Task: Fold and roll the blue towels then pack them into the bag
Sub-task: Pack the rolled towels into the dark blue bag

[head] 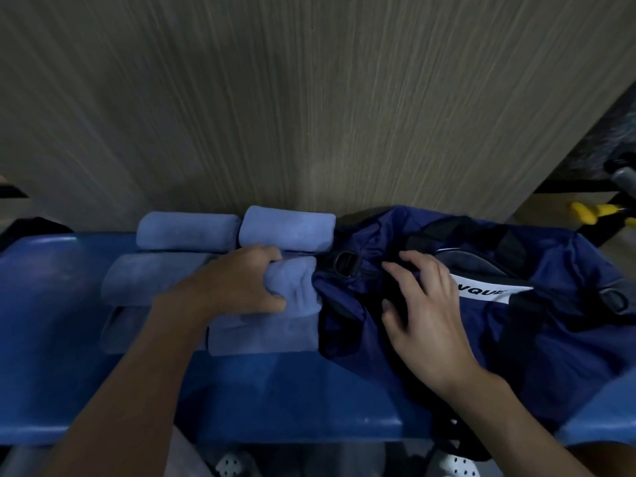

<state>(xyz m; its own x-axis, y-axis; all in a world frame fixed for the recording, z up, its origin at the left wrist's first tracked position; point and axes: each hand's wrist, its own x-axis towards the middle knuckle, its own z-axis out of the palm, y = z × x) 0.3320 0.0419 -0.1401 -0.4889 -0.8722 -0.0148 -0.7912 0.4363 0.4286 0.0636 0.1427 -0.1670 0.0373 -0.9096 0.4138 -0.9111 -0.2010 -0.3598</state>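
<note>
Rolling looks done: rolled blue towels [187, 232] sit in rows on the blue bench [51, 304], none seen inside the navy duffel bag [568, 321] just beside them. Left hand [237, 284] wraps the roll nearest the bag [299, 290]; right hand [430, 304] rests spread-fingered on the bag, holding nothing. Packing appears barely begun.

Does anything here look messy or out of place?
Nothing stands out. The rolled towels lie in tidy rows on the bench; the bag beside them is slumped and creased, as soft bags are. The left grip squeezes one towel.
</note>
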